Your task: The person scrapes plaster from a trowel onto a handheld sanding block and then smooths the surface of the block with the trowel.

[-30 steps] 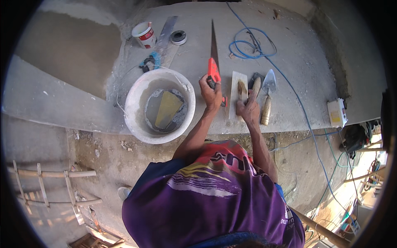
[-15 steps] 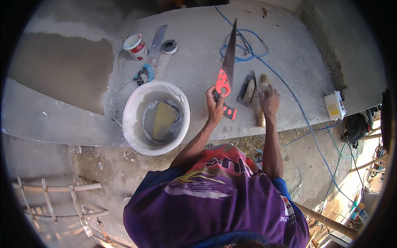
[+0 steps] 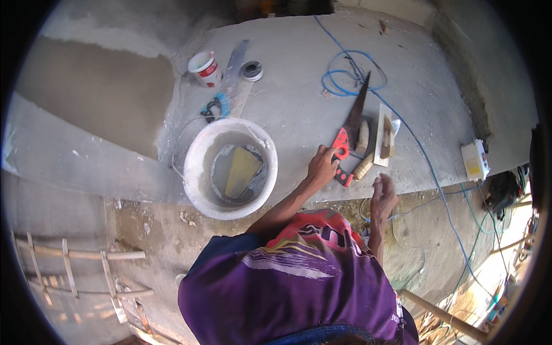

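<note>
My left hand [image 3: 323, 165] grips the red and black handle of a hand saw [image 3: 356, 109]. The saw's dark blade slants up and to the right, its tip near a coil of blue cable [image 3: 347, 73]. Close beside the blade is a trowel with a worn wooden handle [image 3: 362, 137]. To its right rests a plastering trowel [image 3: 382, 123] with a pale metal plate. A tan ribbed handle [image 3: 363, 167] shows just under them; what it belongs to is partly hidden. My right hand [image 3: 384, 196], fingers apart and slightly bent, is empty over the slab's front edge.
A white bucket [image 3: 194, 190] holding a yellow flat piece [image 3: 242, 172] stands left of my left arm. Behind it are a small white pail [image 3: 205, 70], a tape roll [image 3: 252, 71] and a blue-black item [image 3: 215, 107]. A white box [image 3: 475, 160] sits at right.
My left hand has moved right with the saw, which now tilts rightward. My right hand has let go of the plastering trowel and drawn back toward me. The view has shifted slightly.
</note>
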A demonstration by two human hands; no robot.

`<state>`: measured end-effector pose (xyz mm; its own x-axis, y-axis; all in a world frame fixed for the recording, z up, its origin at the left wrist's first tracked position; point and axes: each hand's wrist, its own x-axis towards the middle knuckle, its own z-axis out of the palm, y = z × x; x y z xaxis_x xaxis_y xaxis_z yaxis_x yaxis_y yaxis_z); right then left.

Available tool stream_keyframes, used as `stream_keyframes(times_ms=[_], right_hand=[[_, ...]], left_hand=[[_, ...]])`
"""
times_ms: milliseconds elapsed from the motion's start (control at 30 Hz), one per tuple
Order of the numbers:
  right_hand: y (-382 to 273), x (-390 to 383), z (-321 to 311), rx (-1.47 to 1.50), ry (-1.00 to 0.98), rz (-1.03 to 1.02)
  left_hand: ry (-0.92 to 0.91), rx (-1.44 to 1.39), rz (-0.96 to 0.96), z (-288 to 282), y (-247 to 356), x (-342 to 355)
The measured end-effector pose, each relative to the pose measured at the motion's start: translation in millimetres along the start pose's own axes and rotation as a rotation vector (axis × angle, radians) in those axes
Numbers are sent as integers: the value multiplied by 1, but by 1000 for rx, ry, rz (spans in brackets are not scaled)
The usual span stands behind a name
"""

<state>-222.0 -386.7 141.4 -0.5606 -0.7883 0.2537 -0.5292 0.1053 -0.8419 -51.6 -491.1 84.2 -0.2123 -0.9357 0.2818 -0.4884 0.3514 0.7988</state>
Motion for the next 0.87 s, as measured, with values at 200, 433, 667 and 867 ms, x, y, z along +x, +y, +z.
stream_keyframes(times_ms=[200,433,667,867], right_hand=[[63,-86,-22,-252,-280,278],[106,-155,-89,-423,-391,579],[128,-208,-121,-206,-492,548],[213,-261,-196,-225,-409,433]], left_hand=[[-260,-481,-162,-2,20,-31],[-785,-661,-66,25,47,-65],[-1022,-351,209,86,82,-90],[-1179,-64,336,191,58,-123]])
